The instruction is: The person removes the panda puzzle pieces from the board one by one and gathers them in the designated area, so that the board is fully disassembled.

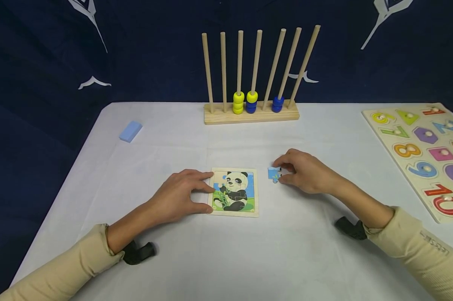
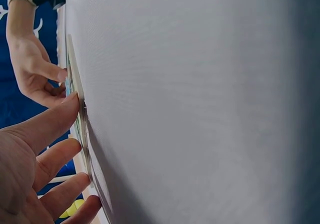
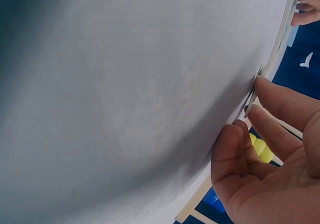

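we held the left hand (image 1: 182,191) spread wide, the right hand (image 1: 305,171) pinched narrow. between them lay the panda puzzle (image 1: 235,193), left hand touching its left edge; we judged it nearly complete, its far left corner apparently bare. one blue piece (image 1: 273,173) was out, in the right hand's pinch.

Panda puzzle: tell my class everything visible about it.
The panda puzzle is a squarish board with a pale, wood-like frame. Its picture shows a black-and-white panda with green bamboo, blue behind and green below. Thin seams divide it; a pale patch at upper left looks like an unfilled gap. It lies on the white cloth, the left hand touching its left edge.
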The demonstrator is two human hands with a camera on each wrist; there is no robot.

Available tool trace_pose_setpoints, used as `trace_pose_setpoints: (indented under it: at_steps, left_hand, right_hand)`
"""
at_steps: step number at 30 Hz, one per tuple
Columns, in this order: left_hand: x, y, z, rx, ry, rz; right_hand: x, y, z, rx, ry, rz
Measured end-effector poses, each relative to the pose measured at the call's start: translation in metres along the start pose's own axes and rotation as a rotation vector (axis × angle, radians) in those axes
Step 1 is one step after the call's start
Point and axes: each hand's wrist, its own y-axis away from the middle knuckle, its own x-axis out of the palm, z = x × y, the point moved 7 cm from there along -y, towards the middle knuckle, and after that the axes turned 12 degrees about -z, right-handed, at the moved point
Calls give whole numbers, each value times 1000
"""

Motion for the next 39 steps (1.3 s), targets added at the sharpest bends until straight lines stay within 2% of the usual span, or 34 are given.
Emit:
trace_pose_setpoints:
  at_steps: [7, 31, 39]
  left_hand:
    - [0, 0, 0, -26, 15, 3]
    - [2, -1, -1, -31, 7, 14]
    - [1, -1, -1, -33, 2, 11]
  right_hand:
    - [0, 0, 0, -13, 13, -7]
    - [-2, 1, 0, 14, -21, 4]
    - [0, -1, 16, -20, -71, -24]
